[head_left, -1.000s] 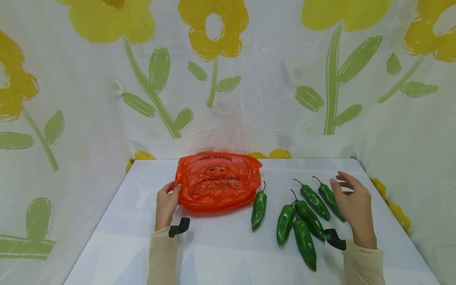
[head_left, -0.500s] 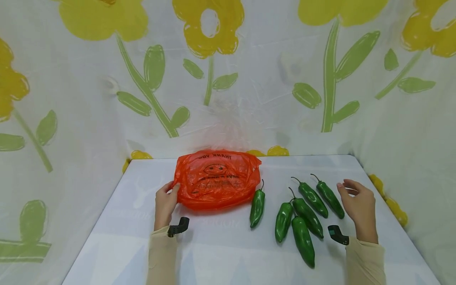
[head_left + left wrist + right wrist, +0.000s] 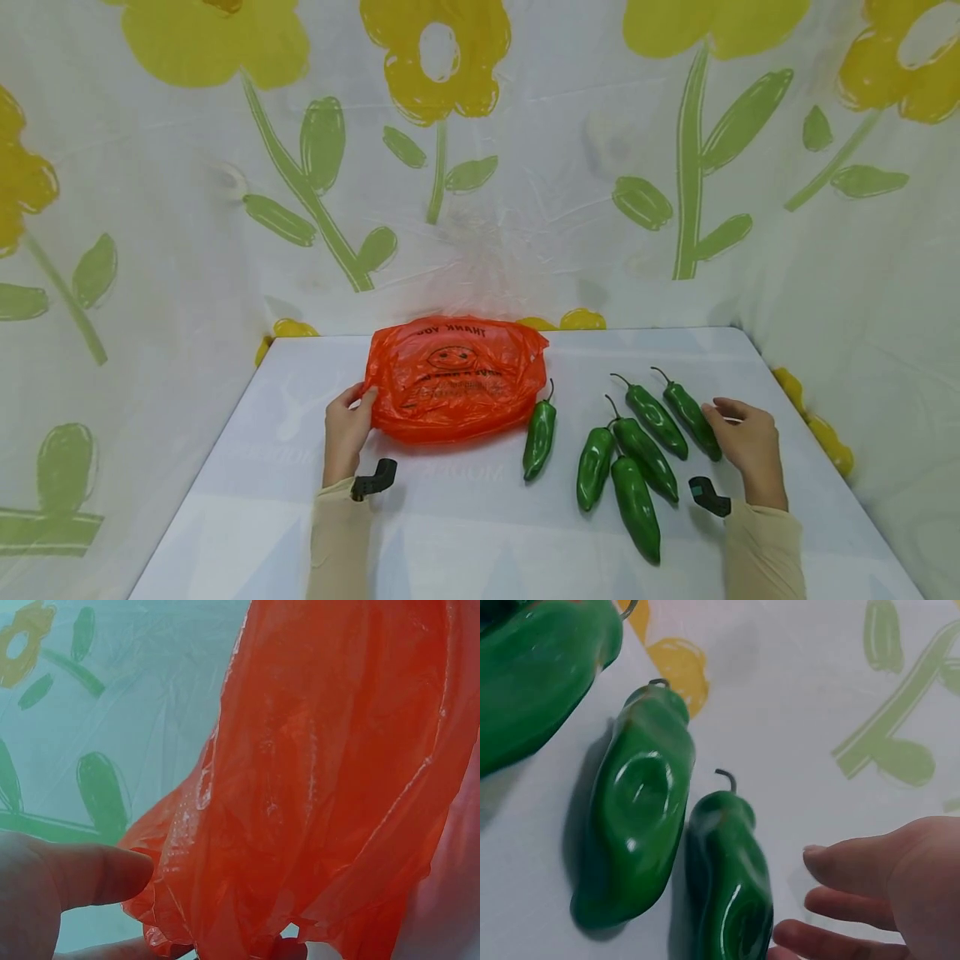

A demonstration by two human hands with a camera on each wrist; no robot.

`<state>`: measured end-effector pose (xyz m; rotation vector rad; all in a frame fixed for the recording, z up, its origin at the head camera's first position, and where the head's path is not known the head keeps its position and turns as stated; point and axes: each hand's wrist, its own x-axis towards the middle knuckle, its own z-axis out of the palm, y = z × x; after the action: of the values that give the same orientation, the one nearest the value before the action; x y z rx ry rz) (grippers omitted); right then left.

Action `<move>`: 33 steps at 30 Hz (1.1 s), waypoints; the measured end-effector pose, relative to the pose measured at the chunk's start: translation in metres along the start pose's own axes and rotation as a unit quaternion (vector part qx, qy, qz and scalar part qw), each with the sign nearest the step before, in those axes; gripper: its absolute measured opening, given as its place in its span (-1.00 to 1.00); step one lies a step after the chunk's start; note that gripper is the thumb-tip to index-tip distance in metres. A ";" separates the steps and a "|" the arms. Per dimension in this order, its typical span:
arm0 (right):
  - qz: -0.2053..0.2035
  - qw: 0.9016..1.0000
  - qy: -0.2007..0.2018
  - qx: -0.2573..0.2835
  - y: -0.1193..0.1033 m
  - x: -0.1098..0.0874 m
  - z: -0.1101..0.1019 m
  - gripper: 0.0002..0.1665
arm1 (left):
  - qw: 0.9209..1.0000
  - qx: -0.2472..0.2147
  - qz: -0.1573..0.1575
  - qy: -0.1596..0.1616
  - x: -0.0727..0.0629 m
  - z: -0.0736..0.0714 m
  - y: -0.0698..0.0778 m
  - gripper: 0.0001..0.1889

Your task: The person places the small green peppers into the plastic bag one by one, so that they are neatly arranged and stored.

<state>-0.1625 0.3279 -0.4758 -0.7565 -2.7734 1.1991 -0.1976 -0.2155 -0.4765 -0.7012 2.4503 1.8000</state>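
Note:
My left hand [image 3: 349, 432] pinches the left end of a red plastic bag [image 3: 457, 387] with dark "THANK YOU" print that reads mirrored. In the left wrist view, thumb [image 3: 112, 874] and fingers are at the bag's gathered lower edge [image 3: 180, 900]. My right hand [image 3: 750, 446] is beside the rightmost green chili pepper [image 3: 692, 421], holding nothing. From the right wrist, its loosely bent fingertips [image 3: 787, 930] come right at the side of that pepper [image 3: 731, 877]. A second pepper [image 3: 637, 802] lies parallel to it on its left.
Several more green peppers [image 3: 636, 508] lie grouped on the white table [image 3: 465, 533], left of my right hand. One single pepper [image 3: 539, 440] lies against the bag's right end. A flower-printed curtain [image 3: 540, 183] encloses the table at the back and sides.
My right hand first drew away to the right, then came back lower, its fingertips now close beside the rightmost pepper. My left hand keeps its hold on the bag.

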 end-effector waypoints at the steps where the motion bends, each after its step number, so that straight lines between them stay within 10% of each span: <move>1: -0.001 1.000 -0.005 -0.005 0.001 0.000 0.000 -0.32 | 1.000 0.000 -0.001 0.000 0.000 0.000 0.000 -0.34; 33: -0.011 0.989 -0.132 -0.065 0.007 0.005 -0.008 -0.14 | 1.000 0.001 -0.011 0.000 0.000 0.001 0.000 -0.35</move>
<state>-0.1623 0.3398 -0.4760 -0.6126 -3.0901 1.2061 -0.1981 -0.2146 -0.4770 -0.7253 2.4339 1.7902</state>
